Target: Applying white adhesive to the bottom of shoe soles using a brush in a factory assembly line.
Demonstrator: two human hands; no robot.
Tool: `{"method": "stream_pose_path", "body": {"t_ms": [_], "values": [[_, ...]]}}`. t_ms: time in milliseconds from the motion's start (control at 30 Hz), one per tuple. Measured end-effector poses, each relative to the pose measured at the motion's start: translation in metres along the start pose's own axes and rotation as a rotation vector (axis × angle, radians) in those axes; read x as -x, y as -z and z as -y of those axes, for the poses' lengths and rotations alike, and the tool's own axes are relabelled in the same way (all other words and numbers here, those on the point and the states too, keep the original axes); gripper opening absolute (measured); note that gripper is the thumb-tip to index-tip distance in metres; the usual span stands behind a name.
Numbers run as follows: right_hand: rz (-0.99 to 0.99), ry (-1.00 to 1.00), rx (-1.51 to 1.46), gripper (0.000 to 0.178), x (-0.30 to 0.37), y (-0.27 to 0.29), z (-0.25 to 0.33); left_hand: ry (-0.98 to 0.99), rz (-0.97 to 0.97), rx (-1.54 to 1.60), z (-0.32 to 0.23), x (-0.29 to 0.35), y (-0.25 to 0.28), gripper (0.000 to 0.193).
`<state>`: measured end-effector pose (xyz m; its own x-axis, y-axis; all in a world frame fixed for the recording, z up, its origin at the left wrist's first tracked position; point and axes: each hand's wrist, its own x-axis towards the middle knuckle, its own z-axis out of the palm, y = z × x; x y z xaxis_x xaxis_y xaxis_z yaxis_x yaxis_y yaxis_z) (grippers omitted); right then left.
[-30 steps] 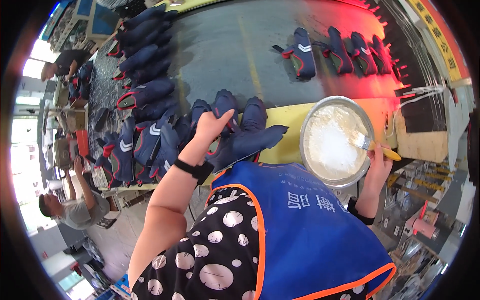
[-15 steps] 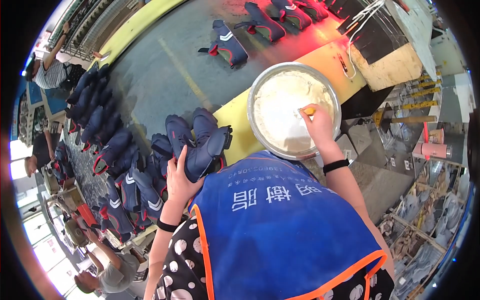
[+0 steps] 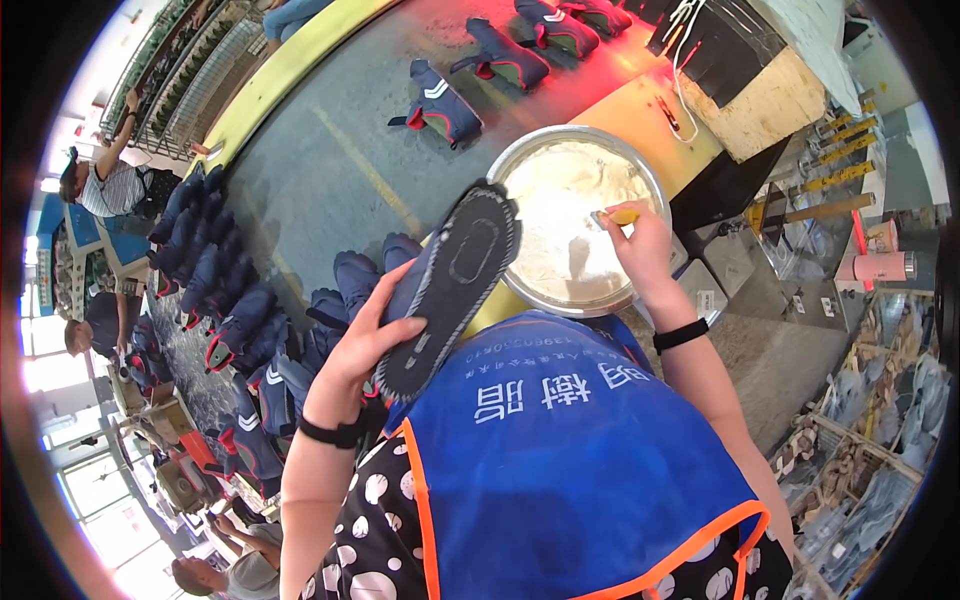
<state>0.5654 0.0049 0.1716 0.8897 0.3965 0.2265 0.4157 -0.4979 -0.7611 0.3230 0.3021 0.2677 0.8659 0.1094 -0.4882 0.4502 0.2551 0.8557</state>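
Dark blue shoe [image 3: 450, 280], one: held up by the left hand [image 3: 358, 350] in front of the blue apron [image 3: 560, 440], sole toward the viewer. The sole was dark grey with pale stitching along its edge. The shoe lay aslant, its upper end overlapping the basin rim in view; contact could not be told. Left hand gripped it by the side, thumb across the sole.

Metal basin [image 3: 520, 155], one: round, at the near edge of the surface [image 3: 320, 130], holding a white substance [image 3: 570, 180].

Yellow-handled brush [image 3: 626, 216], one: pinched in the closed fingers of the right hand [image 3: 645, 248], over the basin; its bristles were not clearly seen.

Wristbands, two, black: one on the left wrist [image 3: 335, 432], one on the right [image 3: 680, 335].

Shoes at the far right of the surface, four: dark blue with red trim, set in a line; the nearest [image 3: 440, 105] bore white chevrons, and the farther ones lay in a red glow.

Further shoes [image 3: 240, 325], many: dark blue, grouped close together to the left of the held one.

Pink flask [image 3: 880, 267], one: at right, well apart from the basin.

Co-worker in a striped shirt [image 3: 112, 185], one: at far left, an arm raised.
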Motion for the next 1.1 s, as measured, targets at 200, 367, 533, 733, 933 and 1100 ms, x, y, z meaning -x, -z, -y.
{"method": "stream_pose_path", "body": {"t_ms": [200,367,533,733,933,1100], "values": [[-0.06,0.168,0.248,0.012,0.005,0.009,-0.013,0.239,0.109,-0.059,-0.014,-0.051,-0.026,0.069],[0.0,0.374,-0.09,0.013,0.009,0.04,0.055,0.404,0.217,-0.087,-0.016,-0.072,-0.034,0.071],[0.168,0.626,-0.23,0.019,0.009,0.049,0.073,0.462,0.295,-0.105,-0.023,-0.085,-0.042,0.071],[0.117,0.468,-0.032,0.017,0.001,0.047,0.04,0.462,0.336,0.039,-0.027,-0.08,-0.04,0.072],[0.098,0.432,-0.286,0.018,0.004,0.048,0.064,0.53,0.346,0.227,-0.026,-0.07,-0.035,0.074],[0.059,0.345,-0.329,0.014,0.004,0.034,0.052,0.452,0.384,0.22,-0.018,-0.065,-0.027,0.077]]}}
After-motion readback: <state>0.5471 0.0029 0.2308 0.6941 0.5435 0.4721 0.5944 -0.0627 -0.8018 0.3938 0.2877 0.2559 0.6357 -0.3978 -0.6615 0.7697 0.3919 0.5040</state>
